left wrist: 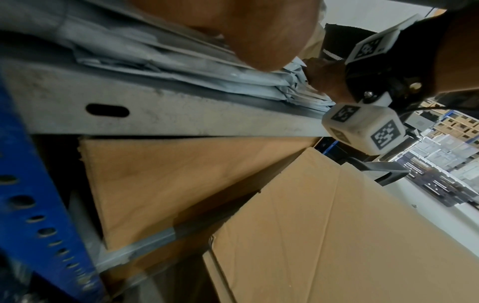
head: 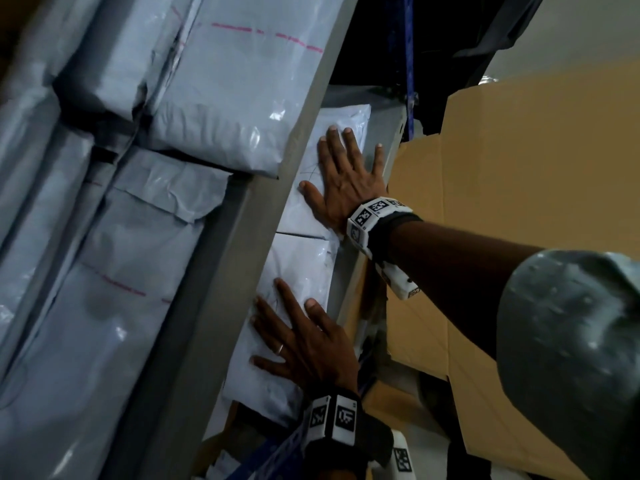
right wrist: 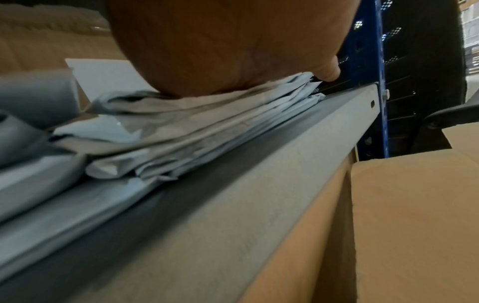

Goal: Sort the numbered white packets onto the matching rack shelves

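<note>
Packets already stacked on the shelf; we press them under flat left hand and right hand, more probably remain.

a warehouse: metal rack shelf stacked with white packets, cardboard boxes beside the fingers.

The packets were white, one bearing faint dark pen strokes; those on the upper shelf were pale grey-white with dashed pink lines. The shelf beams were grey, the rack upright blue — the cardboard boxes tan. Wrist bands carried black-and-white square codes.
</note>
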`<state>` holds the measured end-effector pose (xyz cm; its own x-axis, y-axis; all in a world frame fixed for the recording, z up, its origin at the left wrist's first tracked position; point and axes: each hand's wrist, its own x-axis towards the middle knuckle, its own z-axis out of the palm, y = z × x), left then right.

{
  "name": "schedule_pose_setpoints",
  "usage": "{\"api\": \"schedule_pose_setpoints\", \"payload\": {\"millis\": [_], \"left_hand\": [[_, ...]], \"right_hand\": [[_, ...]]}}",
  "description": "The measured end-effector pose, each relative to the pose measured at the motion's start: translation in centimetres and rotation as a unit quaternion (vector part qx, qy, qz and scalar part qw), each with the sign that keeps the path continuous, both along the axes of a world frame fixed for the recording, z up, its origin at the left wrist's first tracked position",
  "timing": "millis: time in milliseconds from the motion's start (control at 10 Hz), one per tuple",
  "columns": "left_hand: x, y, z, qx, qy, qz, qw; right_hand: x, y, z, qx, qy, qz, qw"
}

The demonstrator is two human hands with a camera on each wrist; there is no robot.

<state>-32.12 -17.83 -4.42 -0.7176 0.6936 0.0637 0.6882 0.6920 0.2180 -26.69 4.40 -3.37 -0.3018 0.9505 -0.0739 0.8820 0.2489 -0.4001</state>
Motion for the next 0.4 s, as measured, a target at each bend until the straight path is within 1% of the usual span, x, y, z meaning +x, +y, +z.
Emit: {"api": "schedule_pose_setpoints", "payload": {"millis": [200,300,400], "left_hand": [[0.0,0.0,0.7,0.010,-0.012,0.000,1.000],[0.5,0.5,2.0,0.030,-0.017,-0.005,0.999],[0.7,0.4,3.4,0.084,-0.004,0.000,0.996]], "right_hand": [[0.4,-0.1,1.2,0.004,0.007,0.004,1.000],[1.7,0.1,2.8,0.004,0.003,0.023,1.000],[3.4,-1.2,3.7,0.020,0.019,0.027,0.999]]}}
